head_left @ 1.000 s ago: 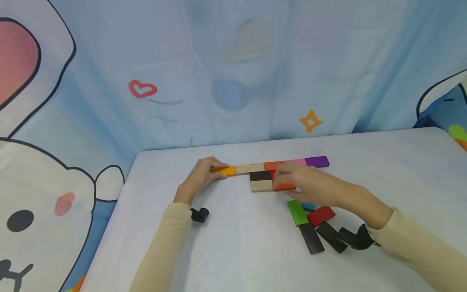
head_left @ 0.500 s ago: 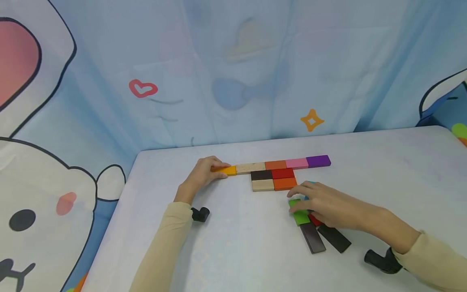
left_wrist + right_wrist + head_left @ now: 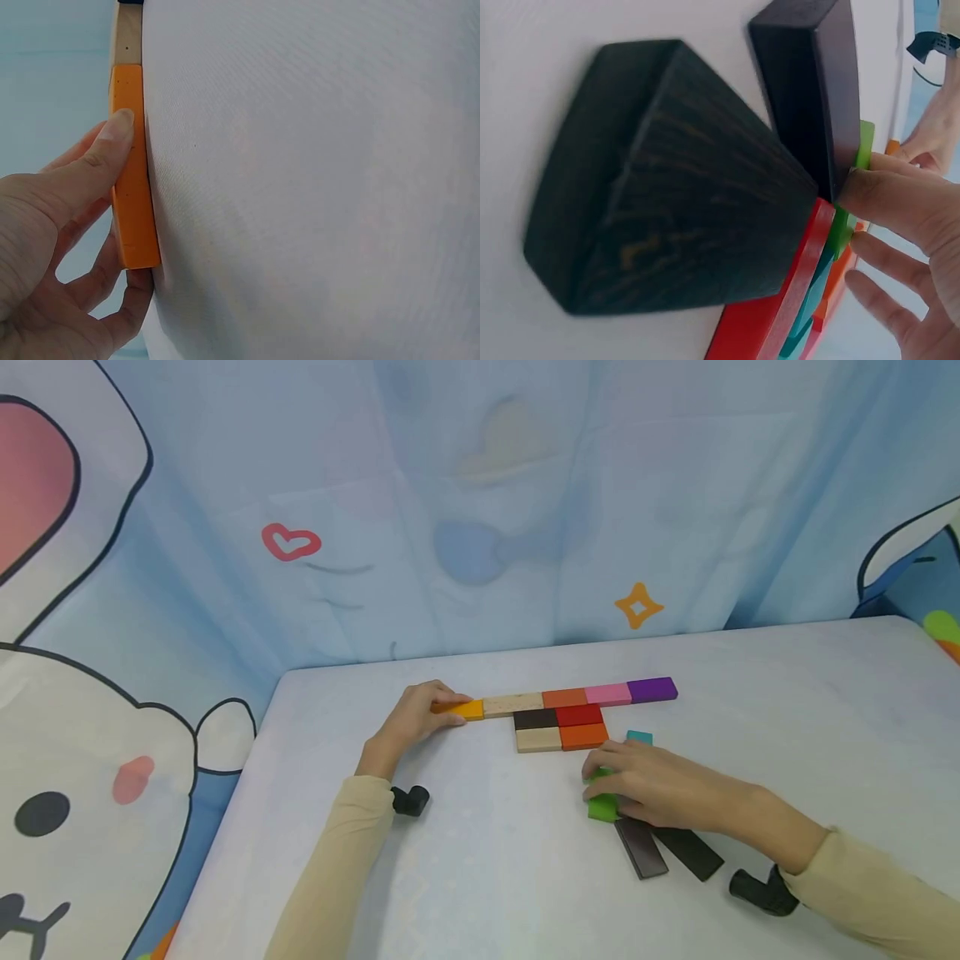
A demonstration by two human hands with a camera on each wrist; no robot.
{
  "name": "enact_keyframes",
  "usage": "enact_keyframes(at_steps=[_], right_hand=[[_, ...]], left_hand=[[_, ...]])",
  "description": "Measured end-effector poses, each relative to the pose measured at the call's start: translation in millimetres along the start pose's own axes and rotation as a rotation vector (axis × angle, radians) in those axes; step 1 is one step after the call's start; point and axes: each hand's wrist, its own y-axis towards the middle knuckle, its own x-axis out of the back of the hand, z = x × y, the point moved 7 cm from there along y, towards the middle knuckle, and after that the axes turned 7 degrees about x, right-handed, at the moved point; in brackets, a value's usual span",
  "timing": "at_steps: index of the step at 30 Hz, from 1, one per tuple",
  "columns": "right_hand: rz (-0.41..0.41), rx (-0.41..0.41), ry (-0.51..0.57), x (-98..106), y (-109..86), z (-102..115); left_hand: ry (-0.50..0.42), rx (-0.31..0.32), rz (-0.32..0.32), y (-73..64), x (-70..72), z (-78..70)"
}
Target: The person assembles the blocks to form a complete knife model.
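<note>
My left hand (image 3: 408, 727) pinches a yellow-orange wooden block (image 3: 471, 710) between thumb and fingers, at the left end of a row. In the left wrist view the thumb lies on the block's long side. Rightward the row continues with a natural wood block (image 3: 513, 704), an orange one (image 3: 564, 697), a pink one (image 3: 608, 694) and a purple one (image 3: 652, 690). My right hand (image 3: 667, 785) grips a green block (image 3: 602, 808), its fingers covering much of it. A red block (image 3: 780, 322) lies beneath that hand, hidden in the head view.
Below the row, dark (image 3: 535, 718), red (image 3: 579, 715), wood (image 3: 538, 740) and orange (image 3: 583, 737) blocks sit together. Two black blocks, one left (image 3: 641, 850) and one right (image 3: 690, 853), lie near the right wrist. A teal block (image 3: 640, 737) pokes out behind the right hand.
My right hand has left the orange block, come down to the loose blocks and taken the green block, which has turned and shifted slightly left. My left hand has stayed put.
</note>
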Motion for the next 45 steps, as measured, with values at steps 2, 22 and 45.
enact_keyframes(at_steps=[2,22,45], right_hand=[[0.001,0.005,0.012,-1.5,1.0,0.5],[-0.14,-0.182,0.118,-3.0,49.5,-13.2],[-0.117,-0.272,0.085,-15.2,77.7,-15.7]], left_hand=[[-0.003,0.0,-0.002,0.0,0.1,-0.3],[-0.004,-0.004,-0.009,0.0,-0.8,1.3],[0.015,0.006,-0.007,0.7,-0.3,0.3]])
